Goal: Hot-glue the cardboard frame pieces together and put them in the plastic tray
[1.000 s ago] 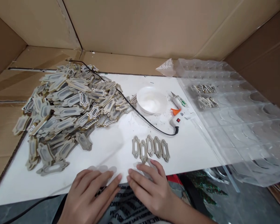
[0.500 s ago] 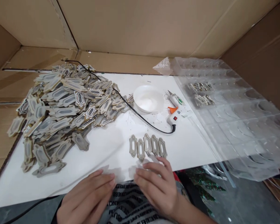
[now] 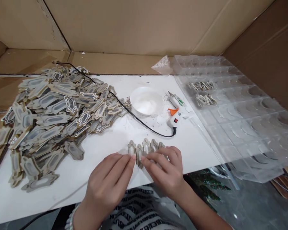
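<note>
A short row of several grey, ornate frame-shaped plaques (image 3: 146, 146) lies on the white table in front of me. My left hand (image 3: 108, 180) is at the row's left end, its fingers stretched out side by side and the tips touching the leftmost plaque (image 3: 132, 147). Over the right part of the row is my right hand (image 3: 166, 166), fingers bent and apart, with its thumb tip at the second plaque (image 3: 139, 153). Both hands partly cover the plaques' lower ends, so the exact contact is hidden.
A large heap of similar plaques (image 3: 52, 119) fills the left side. Behind the row are a white bowl (image 3: 146, 101), a craft knife (image 3: 176, 98) and a white tool with an orange tip (image 3: 174, 119) on a black cable (image 3: 148, 123). Clear compartment trays (image 3: 237, 118) stand right.
Both hands have moved forward from the table's front edge to the row of plaques and now touch it. The view has shifted slightly to the right.
</note>
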A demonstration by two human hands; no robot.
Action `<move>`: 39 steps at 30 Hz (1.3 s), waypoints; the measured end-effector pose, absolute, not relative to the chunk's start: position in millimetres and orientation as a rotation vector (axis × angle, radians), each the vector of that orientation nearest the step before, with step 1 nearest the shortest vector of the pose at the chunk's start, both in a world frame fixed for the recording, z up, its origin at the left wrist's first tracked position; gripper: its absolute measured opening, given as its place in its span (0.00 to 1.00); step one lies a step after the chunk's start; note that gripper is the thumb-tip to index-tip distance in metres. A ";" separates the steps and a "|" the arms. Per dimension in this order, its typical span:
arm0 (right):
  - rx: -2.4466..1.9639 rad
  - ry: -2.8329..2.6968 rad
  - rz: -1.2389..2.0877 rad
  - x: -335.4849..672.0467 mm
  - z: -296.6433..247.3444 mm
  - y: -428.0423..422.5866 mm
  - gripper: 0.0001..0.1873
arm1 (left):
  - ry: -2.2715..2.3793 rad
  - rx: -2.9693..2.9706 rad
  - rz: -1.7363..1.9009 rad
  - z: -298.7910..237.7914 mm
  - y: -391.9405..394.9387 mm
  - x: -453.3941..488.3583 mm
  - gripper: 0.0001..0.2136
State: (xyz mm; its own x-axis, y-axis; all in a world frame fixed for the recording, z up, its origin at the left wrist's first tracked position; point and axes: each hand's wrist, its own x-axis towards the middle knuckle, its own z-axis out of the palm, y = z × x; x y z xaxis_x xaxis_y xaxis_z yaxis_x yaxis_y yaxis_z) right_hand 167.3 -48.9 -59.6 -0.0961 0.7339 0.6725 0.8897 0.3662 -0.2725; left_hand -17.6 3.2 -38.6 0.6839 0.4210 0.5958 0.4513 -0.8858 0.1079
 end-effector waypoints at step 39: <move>-1.523 -2.113 -0.033 185.5 -52.5 -55.8 0.11 | -1.004 -2.830 -0.781 -49.0 4.4 -14.5 0.11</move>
State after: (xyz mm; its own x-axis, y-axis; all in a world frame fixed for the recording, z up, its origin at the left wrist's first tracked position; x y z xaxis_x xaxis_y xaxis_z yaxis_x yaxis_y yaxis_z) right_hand 185.5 -55.8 -52.5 -0.2242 0.8753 0.4285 0.8884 0.3643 -0.2794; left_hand -14.5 4.4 -49.0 0.6640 0.5804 0.4715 0.6001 -0.7898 0.1271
